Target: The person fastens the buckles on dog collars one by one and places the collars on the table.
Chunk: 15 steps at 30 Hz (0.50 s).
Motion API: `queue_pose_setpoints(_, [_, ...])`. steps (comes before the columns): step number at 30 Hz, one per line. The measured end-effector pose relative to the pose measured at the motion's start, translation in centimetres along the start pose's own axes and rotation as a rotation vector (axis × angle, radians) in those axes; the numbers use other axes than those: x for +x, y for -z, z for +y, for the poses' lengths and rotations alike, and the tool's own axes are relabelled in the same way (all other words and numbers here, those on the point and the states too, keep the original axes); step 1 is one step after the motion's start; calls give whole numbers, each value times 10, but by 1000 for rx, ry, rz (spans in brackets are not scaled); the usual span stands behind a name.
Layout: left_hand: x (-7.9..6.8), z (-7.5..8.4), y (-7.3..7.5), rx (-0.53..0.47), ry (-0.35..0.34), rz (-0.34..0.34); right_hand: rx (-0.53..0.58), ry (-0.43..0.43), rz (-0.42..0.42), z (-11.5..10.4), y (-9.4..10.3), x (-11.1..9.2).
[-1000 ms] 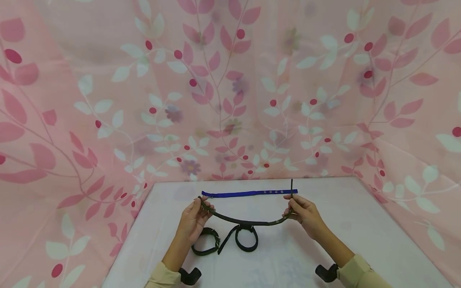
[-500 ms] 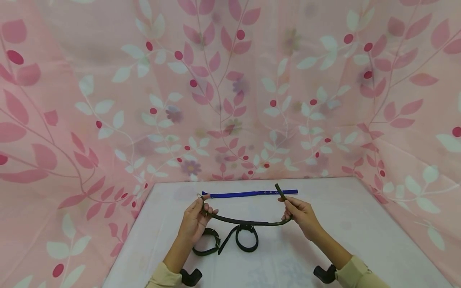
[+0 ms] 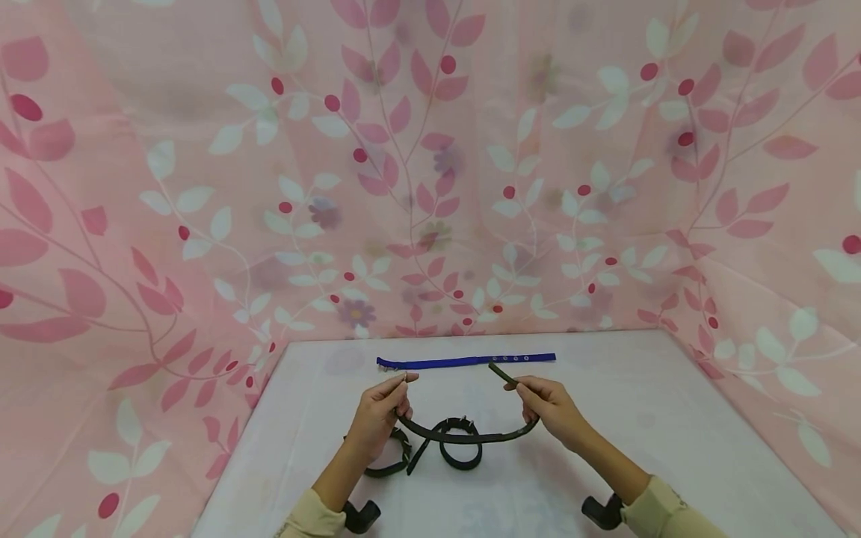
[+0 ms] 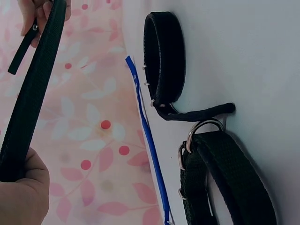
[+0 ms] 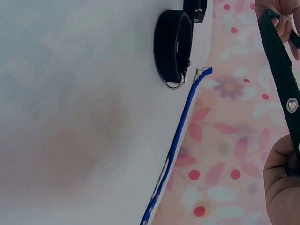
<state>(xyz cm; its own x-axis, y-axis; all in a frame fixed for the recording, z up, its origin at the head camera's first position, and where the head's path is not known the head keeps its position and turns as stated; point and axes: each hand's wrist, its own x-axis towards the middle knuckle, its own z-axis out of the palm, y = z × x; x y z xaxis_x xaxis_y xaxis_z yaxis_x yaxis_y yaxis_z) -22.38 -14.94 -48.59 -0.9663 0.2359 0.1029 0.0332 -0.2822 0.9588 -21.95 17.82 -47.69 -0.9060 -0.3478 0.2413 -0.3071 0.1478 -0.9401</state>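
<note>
A dark green pet collar (image 3: 464,439) with metal eyelets (image 5: 292,104) hangs in a shallow curve between both hands above the table. My left hand (image 3: 377,415) pinches one end between thumb and fingers. My right hand (image 3: 553,407) holds the other end, whose tip sticks up past the fingers toward the left. Below, a dark collar (image 3: 386,472) fastened in a loop lies partly behind the left hand. Beside it rests a second looped collar (image 4: 168,56) with its strap end trailing out. The held collar's left end is mostly hidden by the fingers.
A blue collar (image 3: 437,364) with eyelets and a buckle lies stretched out near the table's back edge. The white tabletop (image 3: 659,418) meets a pink leaf-patterned curtain (image 3: 430,187) behind and at the sides. Black devices (image 3: 362,515) sit at the wrists.
Both hands have come closer together, the left moving right and the right moving left. The held collar sags lower and nearer, and its right tip now leans left.
</note>
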Motion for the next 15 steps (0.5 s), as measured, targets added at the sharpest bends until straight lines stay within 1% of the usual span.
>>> queue_pose_setpoints(3, [-1, 1, -3, 57, -3, -5, -29, -2, -23, -2, -4, 1])
queue_pose_setpoints(6, [-2, 1, -7, 130, -29, -37, -52, 6, -44, -3, -8, 1])
queue_pose_setpoints(8, [-1, 1, -11, 160, -41, -59, -62, 17, -62, -3, -11, 2])
queue_pose_setpoints(15, [0, 1, -23, 244, -15, -92, -89, 36, -133, -3, -23, 2])
